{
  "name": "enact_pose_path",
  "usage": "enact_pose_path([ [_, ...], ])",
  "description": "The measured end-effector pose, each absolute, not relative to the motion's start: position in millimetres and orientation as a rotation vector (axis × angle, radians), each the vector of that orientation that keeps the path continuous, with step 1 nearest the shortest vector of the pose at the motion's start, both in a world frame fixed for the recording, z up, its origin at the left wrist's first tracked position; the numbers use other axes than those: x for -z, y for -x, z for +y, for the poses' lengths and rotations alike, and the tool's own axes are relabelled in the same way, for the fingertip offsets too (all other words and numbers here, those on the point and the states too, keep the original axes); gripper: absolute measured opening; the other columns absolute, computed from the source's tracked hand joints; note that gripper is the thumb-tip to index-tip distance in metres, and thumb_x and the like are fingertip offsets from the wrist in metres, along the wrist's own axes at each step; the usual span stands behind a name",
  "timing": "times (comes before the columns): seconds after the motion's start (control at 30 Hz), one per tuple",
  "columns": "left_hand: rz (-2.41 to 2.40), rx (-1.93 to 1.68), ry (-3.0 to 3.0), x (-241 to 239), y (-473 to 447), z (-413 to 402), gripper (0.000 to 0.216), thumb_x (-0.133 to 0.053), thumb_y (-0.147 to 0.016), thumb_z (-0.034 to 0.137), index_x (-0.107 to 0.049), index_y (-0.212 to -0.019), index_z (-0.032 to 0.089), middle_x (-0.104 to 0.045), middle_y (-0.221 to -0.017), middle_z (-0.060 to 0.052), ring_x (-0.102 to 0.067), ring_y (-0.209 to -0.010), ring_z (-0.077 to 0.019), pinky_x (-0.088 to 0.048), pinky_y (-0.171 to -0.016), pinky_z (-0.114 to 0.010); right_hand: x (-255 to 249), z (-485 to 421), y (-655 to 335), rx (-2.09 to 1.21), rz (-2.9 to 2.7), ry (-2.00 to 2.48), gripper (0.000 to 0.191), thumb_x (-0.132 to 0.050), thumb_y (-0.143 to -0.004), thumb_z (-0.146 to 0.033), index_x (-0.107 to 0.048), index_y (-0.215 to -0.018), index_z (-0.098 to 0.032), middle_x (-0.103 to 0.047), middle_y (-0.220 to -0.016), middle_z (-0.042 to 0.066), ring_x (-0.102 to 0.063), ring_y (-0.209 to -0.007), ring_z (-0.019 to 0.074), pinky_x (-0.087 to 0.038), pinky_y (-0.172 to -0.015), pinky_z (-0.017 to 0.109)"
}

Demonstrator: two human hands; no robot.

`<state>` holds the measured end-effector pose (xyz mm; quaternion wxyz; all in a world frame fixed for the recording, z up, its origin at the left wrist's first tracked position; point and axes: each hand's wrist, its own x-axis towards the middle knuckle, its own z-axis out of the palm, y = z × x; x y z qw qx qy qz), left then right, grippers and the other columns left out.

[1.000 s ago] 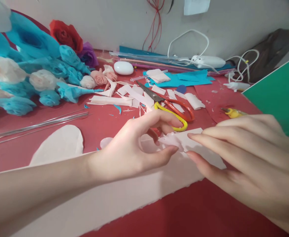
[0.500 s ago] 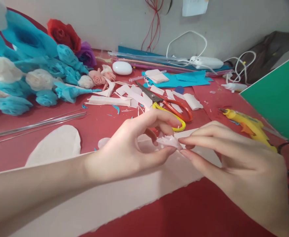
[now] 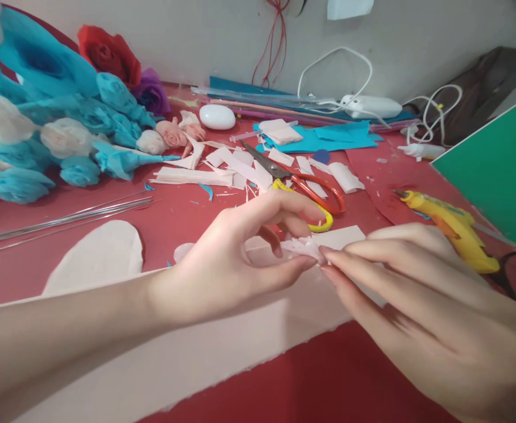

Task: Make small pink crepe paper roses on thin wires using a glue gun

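A small pale pink paper flower (image 3: 306, 249) is held between my two hands, above a long pale pink paper sheet (image 3: 222, 346). My left hand (image 3: 249, 258) curls around its left side, thumb along the near edge and fingers behind it. The thumb and forefinger of my right hand (image 3: 416, 294) pinch its right end. My fingers cover part of the flower. Just beyond my left fingers lie scissors (image 3: 300, 183) with red and yellow handles. A rounded pale paper piece (image 3: 99, 255) rests left of my left wrist.
Finished blue paper roses (image 3: 79, 170) and a red rose (image 3: 108, 56) crowd the back left. Metal wires (image 3: 73, 218) lie at left. Paper scraps (image 3: 235, 167) spread behind the scissors. A yellow glue gun (image 3: 454, 226) is at right, near a green board (image 3: 499, 147).
My right hand has turned slightly and shifted right and down at the knuckles, its fingertips still on the flower. The left hand has barely moved. The view has tilted slightly.
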<state>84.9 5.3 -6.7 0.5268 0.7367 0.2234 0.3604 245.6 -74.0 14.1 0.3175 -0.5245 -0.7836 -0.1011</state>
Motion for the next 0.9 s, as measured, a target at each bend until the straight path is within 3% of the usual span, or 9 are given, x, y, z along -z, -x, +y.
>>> enact_pose_path([
  [0.23,0.532,-0.861,-1.769,6.1,-84.6,5.9,0.027,-0.06,-0.074,0.013,-0.053,-0.099,0.017,-0.061,-0.092,-0.003,-0.061,-0.084,-0.0155,-0.05,-0.072,-0.027,-17.6,-70.4,-243.2,0.175,-1.917,1.374,0.003,-0.06,-0.076,-0.018,-0.06,-0.073,-0.019,-0.062,-0.069,-0.001,-0.055,-0.068,0.0113,-0.046,-0.067,0.027],
  [0.57,0.507,-0.837,-1.745,5.5,-83.4,4.8,0.03,-0.059,-0.074,0.012,-0.048,-0.101,0.018,-0.061,-0.091,-0.003,-0.061,-0.082,-0.0141,-0.052,-0.069,-0.023,-12.7,-78.3,-244.6,-0.169,-1.755,1.528,0.016,-0.06,-0.078,-0.028,-0.062,-0.092,-0.022,-0.062,-0.091,0.001,-0.06,-0.082,0.0132,-0.052,-0.073,0.025],
  [0.9,0.497,-0.825,-1.72,4.3,-83.3,5.0,0.032,-0.059,-0.073,0.01,-0.046,-0.102,0.018,-0.061,-0.089,-0.003,-0.061,-0.08,-0.0146,-0.052,-0.069,-0.025,-8.6,-82.6,-244.4,-0.145,-1.739,1.543,0.015,-0.059,-0.079,-0.03,-0.061,-0.093,-0.024,-0.062,-0.094,0.0,-0.059,-0.085,0.0139,-0.053,-0.073,0.028],
])
